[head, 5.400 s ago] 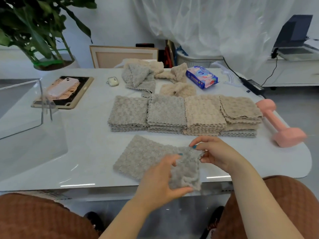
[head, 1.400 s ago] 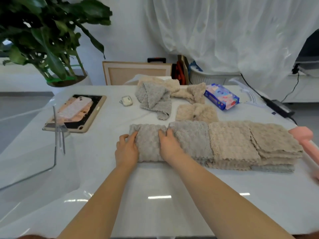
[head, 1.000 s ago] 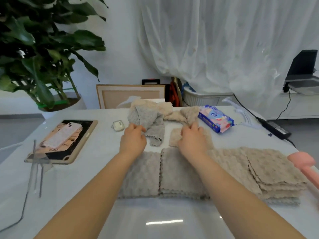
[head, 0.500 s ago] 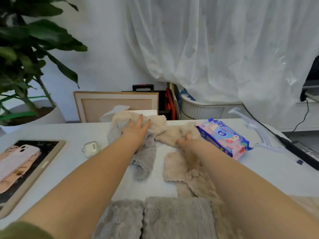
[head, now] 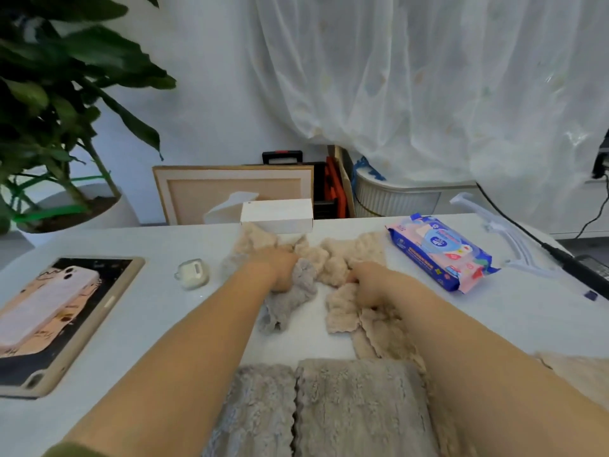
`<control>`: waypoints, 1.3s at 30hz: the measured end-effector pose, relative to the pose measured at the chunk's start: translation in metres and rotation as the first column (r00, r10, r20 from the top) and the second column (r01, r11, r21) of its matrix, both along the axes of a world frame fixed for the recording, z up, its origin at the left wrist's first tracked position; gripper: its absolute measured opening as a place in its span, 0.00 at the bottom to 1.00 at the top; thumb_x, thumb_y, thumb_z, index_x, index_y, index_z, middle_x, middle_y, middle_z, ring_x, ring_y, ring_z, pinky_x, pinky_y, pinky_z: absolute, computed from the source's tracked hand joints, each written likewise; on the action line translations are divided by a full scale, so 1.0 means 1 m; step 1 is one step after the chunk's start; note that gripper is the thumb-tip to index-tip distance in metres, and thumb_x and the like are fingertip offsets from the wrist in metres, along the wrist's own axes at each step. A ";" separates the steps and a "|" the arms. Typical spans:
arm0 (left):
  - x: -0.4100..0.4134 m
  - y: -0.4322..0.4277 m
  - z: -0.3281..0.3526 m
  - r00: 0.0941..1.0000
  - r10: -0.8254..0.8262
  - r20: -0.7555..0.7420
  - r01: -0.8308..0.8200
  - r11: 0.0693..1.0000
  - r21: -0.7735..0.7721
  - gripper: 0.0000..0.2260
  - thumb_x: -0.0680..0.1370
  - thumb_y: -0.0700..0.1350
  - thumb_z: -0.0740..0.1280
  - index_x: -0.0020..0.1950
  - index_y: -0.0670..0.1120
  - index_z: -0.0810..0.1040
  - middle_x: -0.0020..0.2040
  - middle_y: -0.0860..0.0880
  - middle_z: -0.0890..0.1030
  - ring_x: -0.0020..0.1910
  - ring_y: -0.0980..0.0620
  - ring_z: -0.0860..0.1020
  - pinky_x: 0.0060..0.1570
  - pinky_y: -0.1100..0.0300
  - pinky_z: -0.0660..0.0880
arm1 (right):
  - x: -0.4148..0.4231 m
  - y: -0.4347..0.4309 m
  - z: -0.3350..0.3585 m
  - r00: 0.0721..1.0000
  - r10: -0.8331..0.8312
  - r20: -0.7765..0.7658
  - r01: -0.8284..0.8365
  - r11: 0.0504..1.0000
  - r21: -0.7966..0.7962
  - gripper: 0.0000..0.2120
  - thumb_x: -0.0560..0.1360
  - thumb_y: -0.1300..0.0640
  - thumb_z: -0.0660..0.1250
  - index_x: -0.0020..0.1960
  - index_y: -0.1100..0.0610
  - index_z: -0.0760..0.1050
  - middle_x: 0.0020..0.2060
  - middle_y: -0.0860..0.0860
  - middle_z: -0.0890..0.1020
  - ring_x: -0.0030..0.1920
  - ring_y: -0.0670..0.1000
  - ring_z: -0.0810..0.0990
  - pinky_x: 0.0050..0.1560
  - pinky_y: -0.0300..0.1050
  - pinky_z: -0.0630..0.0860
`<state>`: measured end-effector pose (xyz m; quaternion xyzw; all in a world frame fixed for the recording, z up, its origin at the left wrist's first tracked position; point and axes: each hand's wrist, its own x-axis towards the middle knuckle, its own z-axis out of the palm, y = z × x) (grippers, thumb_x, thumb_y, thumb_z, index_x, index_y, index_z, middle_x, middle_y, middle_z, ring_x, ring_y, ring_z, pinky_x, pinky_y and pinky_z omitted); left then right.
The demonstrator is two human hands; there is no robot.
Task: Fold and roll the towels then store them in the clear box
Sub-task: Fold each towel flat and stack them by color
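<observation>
A loose heap of towels lies at the far middle of the white table [head: 164, 324]. My left hand [head: 280, 268] grips a crumpled grey towel [head: 290, 300] in that heap, fingers curled into the cloth. My right hand [head: 369, 283] grips a rumpled beige towel [head: 346, 311] beside it. More beige towels [head: 333, 255] are bunched behind both hands. Folded grey towel stacks [head: 346, 407] sit near me at the bottom edge, partly under my forearms. The clear box is out of view.
A tablet with a phone on it [head: 56, 311] lies at the left, an earbud case [head: 192, 273] beside the heap. A wipes pack [head: 438, 252] and a white hanger [head: 507, 235] lie to the right, a white box [head: 276, 212] behind the heap. A plant [head: 49, 127] stands at the far left.
Both hands left the folded stacks, reached to the far heap, and have now closed on towels there. My head leaned forward, so the clear box and pink dumbbell dropped out of view.
</observation>
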<state>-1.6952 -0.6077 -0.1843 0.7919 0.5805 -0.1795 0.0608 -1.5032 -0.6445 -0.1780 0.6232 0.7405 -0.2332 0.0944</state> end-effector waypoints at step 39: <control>-0.176 -0.337 0.018 0.637 0.636 0.435 -0.744 0.655 0.131 0.40 0.78 0.42 0.62 0.77 0.48 0.33 0.77 0.41 0.41 0.73 0.42 0.58 0.65 0.56 0.66 | -0.256 -0.200 0.061 0.888 0.453 0.083 -0.433 0.760 0.485 0.18 0.71 0.64 0.61 0.60 0.55 0.74 0.61 0.54 0.65 0.56 0.59 0.73 0.45 0.46 0.70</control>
